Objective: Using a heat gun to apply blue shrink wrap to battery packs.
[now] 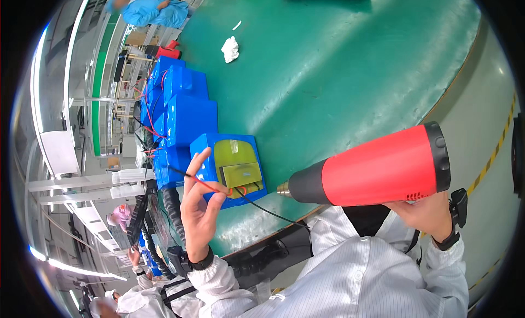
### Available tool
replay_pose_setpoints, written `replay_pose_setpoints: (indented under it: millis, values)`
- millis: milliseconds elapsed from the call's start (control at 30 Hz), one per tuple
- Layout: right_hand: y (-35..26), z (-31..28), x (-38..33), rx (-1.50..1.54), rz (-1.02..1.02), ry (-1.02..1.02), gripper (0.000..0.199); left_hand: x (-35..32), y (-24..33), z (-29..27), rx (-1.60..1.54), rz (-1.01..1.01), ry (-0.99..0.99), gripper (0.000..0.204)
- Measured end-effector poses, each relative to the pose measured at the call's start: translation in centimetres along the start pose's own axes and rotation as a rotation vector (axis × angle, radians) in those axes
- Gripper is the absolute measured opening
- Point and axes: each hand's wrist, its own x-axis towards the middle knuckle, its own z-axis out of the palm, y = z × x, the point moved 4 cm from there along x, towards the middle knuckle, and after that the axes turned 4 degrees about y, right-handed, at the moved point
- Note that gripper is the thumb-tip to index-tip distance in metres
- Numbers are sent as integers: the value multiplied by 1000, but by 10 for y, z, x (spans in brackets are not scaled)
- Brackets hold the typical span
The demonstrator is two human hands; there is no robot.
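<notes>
My right hand (425,214) grips a red heat gun (377,166) with a black nose and a black rear cap. Its metal nozzle points left toward a blue-wrapped pack (257,159). The handle is mostly hidden by the body. In front of the pack, my left hand (198,222) pinches a red wire (203,183) between thumb and finger, its other fingers raised. The pack's open end shows a yellow-green panel (232,151) and a smaller board (241,174). A black wire (268,211) runs from there toward my body.
More blue packs (191,118) with red and black leads line the left of the green table (328,71). Crumpled white material (230,49) lies farther back, and another red tool (168,51) stands beyond the packs. Several people are off to the left, one in blue (156,10).
</notes>
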Motion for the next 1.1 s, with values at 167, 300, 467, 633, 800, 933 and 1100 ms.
replay_pose_setpoints:
  millis: [167, 300, 467, 633, 800, 933, 1100]
  values:
    - [6, -6, -7, -19, 73, 101, 36, 2, 21, 10, 664, 248, -397, 29]
    - [16, -16, -8, 80, 255, 164, 34, -4, 27, 21, 857, 329, -465, 26]
    - [12, -33, -2, 58, 219, 237, 29, -8, 24, 28, 975, 455, -424, 14]
    - [21, -26, -14, 348, 449, 128, 32, 6, 36, 10, 602, 523, -327, 15]
    - [11, -7, -28, -14, 96, 1, 39, 40, 19, -3, 236, 237, -222, 11]
    - [-5, 0, -29, 111, 67, -151, 46, 61, 13, -2, -36, 172, -246, 9]
    - [-18, -1, -31, 68, -40, -167, 46, 86, 12, 9, -54, 213, -430, 9]
